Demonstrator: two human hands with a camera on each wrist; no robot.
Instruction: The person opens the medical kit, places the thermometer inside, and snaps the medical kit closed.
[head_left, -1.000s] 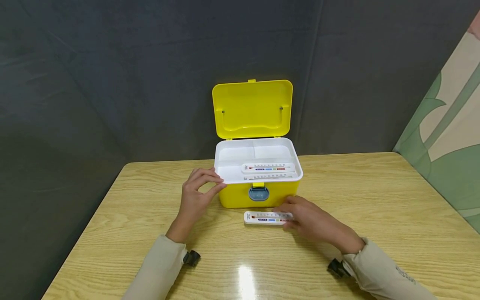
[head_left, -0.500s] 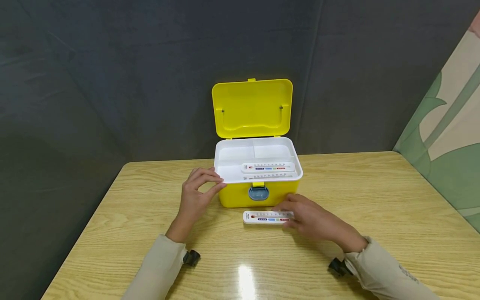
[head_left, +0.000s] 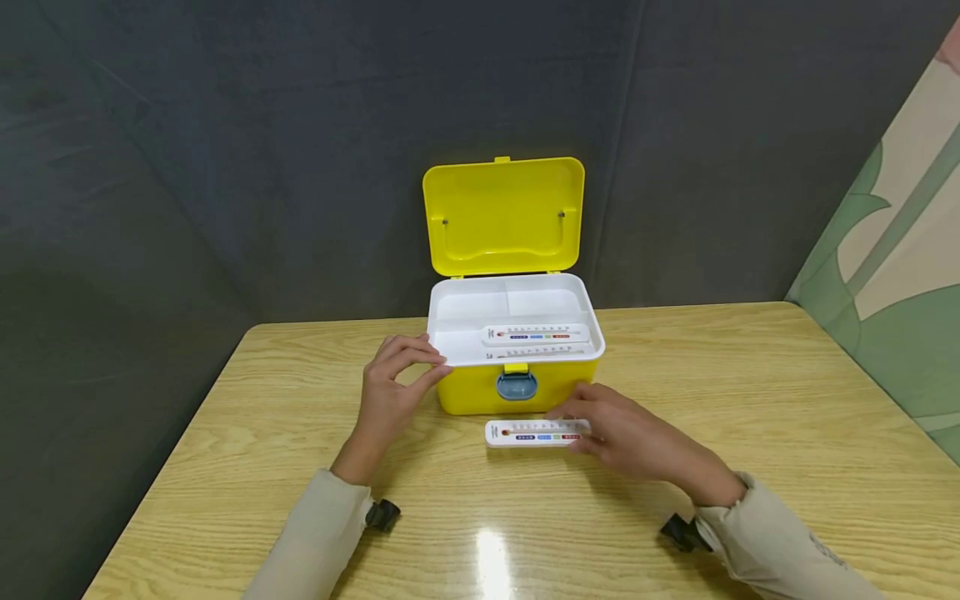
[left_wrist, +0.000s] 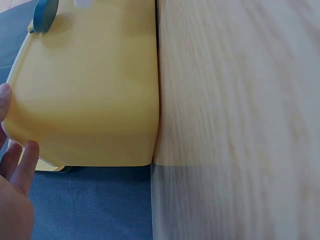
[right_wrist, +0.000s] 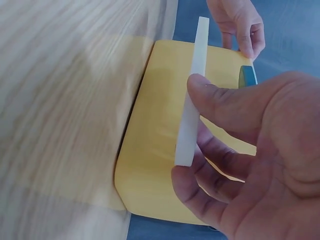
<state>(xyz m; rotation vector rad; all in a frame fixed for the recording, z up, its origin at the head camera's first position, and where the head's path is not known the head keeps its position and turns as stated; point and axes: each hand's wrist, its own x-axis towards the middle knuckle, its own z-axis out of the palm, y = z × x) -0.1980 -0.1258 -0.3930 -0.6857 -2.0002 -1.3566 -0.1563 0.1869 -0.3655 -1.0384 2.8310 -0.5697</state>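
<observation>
A yellow storage box (head_left: 472,393) with a blue-grey latch stands with its lid up, a white compartment tray (head_left: 468,302) at its top. Two white thermometers lie in the front compartment; the rear one (head_left: 536,335) shows its face, the front one is partly hidden by the rim. My left hand (head_left: 392,387) grips the box's rim at the front left corner. In front of the box, my right hand (head_left: 637,442) pinches another white thermometer (head_left: 525,433) by its right end. The right wrist view shows that thermometer (right_wrist: 189,127) edge-on between thumb and fingers, above the table.
The box's raised yellow lid (head_left: 504,217) stands close to a dark cloth backdrop (head_left: 315,150). A wooden table (head_left: 270,433) carries the box near its back edge. A panel with a leaf pattern (head_left: 900,275) borders the right side.
The right hand and the thermometer it pinches have risen slightly and shifted a little toward the box. The left hand stays at the box's corner.
</observation>
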